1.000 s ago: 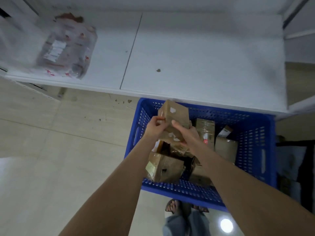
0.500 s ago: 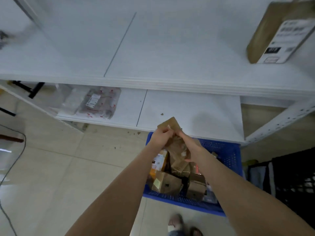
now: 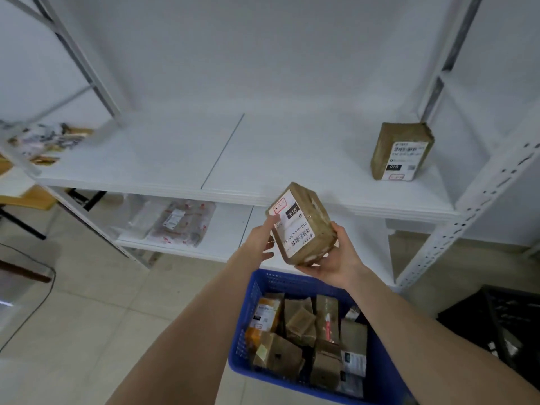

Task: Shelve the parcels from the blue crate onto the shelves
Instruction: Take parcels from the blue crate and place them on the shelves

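Note:
A small brown cardboard parcel (image 3: 301, 223) with a white label facing me is held up in front of the upper shelf board (image 3: 263, 159). My right hand (image 3: 330, 261) cups it from below and the right. My left hand (image 3: 260, 238) touches its left side with fingers spread. Below them stands the blue crate (image 3: 248, 314) on the floor, holding several brown parcels. Another labelled brown parcel (image 3: 400, 152) stands upright at the right end of the upper shelf.
A clear plastic bag parcel (image 3: 178, 220) lies on the lower shelf at the left. White perforated uprights (image 3: 479, 206) frame the rack. A black crate (image 3: 496, 323) sits at the right, and cluttered tables (image 3: 38, 141) stand at the left.
Both hands have lifted the parcel out of the crate and turned its label toward me. The view has tilted upward, bringing the upper shelf and its standing parcel fully into sight.

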